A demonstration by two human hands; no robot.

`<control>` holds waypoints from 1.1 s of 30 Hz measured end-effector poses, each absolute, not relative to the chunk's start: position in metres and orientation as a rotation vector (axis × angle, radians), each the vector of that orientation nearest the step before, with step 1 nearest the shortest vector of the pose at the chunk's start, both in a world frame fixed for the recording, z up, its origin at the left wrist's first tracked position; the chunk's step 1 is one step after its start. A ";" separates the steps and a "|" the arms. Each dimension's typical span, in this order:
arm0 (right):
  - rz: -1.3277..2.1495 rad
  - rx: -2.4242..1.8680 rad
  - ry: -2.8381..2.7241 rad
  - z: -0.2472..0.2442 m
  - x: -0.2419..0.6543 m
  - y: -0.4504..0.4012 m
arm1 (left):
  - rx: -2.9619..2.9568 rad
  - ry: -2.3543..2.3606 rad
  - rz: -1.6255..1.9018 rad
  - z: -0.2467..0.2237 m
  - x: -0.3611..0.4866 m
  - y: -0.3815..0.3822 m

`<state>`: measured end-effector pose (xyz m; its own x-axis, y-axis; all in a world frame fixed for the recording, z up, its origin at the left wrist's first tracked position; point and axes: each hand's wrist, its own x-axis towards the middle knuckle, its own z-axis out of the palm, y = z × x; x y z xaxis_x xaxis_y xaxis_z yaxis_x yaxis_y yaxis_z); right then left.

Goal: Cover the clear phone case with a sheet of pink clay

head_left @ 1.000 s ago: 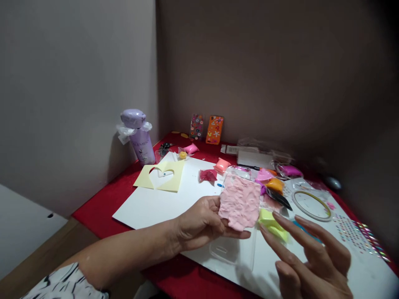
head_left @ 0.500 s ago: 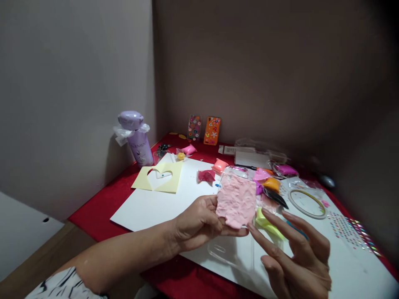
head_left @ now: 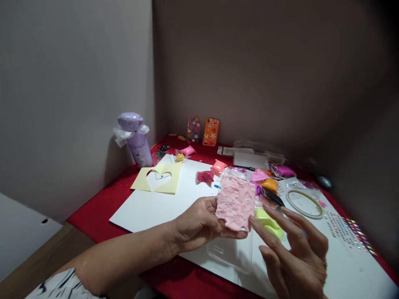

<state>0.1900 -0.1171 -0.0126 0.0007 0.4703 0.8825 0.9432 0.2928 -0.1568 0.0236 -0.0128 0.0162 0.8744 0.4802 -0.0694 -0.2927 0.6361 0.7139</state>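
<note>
My left hand holds a small flat piece spread with bumpy pink clay, thumb at its left edge and fingers underneath. A clear rim shows along its top, like a transparent phone case. My right hand has its fingers apart; the index fingertip is at the clay's lower right edge. Below the held piece, a clear plastic case with a slot lies on the white board. A yellow-green clay packet lies just behind my right hand's fingers.
Several clay packets, including a coral one and an orange one, lie behind. Yellow paper with a heart cutout is at left, near a purple bottle. A hoop and gem stickers lie right. Two decorated phone cases lean upright.
My right index finger has moved slightly up along the clay's lower right edge. The clay's bottom edge looks slightly reshaped. The view has shifted a little.
</note>
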 end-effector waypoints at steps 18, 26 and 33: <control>-0.745 -1.264 -1.636 -0.013 0.189 -0.117 | 0.738 0.294 0.495 0.015 0.025 -0.011; -0.722 -1.272 -1.636 -0.014 0.193 -0.123 | 0.773 0.285 0.471 0.013 0.024 -0.010; -0.666 -1.306 -1.613 -0.013 0.190 -0.117 | 0.783 0.251 0.445 0.012 0.024 -0.016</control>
